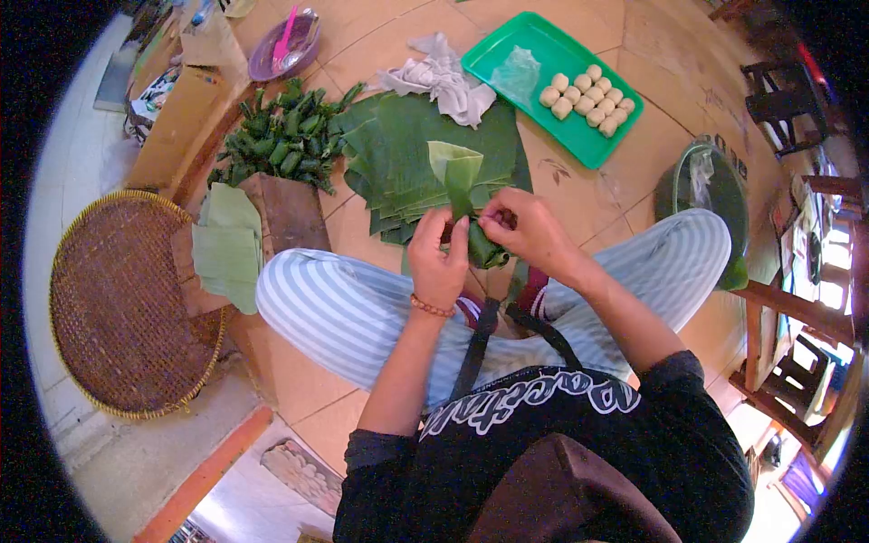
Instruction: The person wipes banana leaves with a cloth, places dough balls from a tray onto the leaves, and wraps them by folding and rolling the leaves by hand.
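Note:
My left hand (439, 258), with a beaded bracelet at its wrist, pinches the lower part of a folded banana leaf (460, 185). The leaf stands upright with a flared pale top. On its other side, my right hand (527, 228) has thumb and forefinger pressed together at the leaf's narrow waist. Below the fingers hangs a dark green wrapped part (487, 249), partly hidden by the hands. Just beyond lies a spread stack of cut banana leaves (398, 145). A green tray (507, 54) holds several pale round dough balls (588, 95) and a clear plastic sheet (516, 74).
Many small leaf-wrapped parcels (290, 136) are piled left of the stack. A white cloth (441, 80) lies on the leaves. Around me are a purple bowl (262, 59) with a pink spoon, a woven round tray (136, 308), pale leaf pieces (226, 249) and a green bucket (724, 199).

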